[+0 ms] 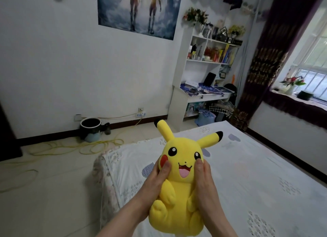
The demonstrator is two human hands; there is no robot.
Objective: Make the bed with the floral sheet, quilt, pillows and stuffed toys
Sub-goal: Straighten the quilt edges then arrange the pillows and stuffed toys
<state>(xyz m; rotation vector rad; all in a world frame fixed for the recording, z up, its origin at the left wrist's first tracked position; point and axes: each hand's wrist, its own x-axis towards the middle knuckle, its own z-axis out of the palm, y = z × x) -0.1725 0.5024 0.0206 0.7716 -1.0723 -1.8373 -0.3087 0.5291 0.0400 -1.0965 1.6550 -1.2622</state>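
The yellow toy point(182, 167) is upright at frame centre, face to the camera, above the floral sheet point(251, 173) on the bed point(104, 174). The left grip point(154, 183) clasps its 9 o'clock side, thumb on the red cheek. The right grip point(206, 181) clasps its 3 o'clock side, thumb just below the eye. A yellow cable point(99, 142) lies on the floor point(44, 192) at 10 o'clock. A shelf point(203, 61) stands at 1 o'clock.

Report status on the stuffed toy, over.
Left hand and right hand grip yellow stuffed toy, upright, facing camera. Held over floral sheet. Nothing between toy and sheet.
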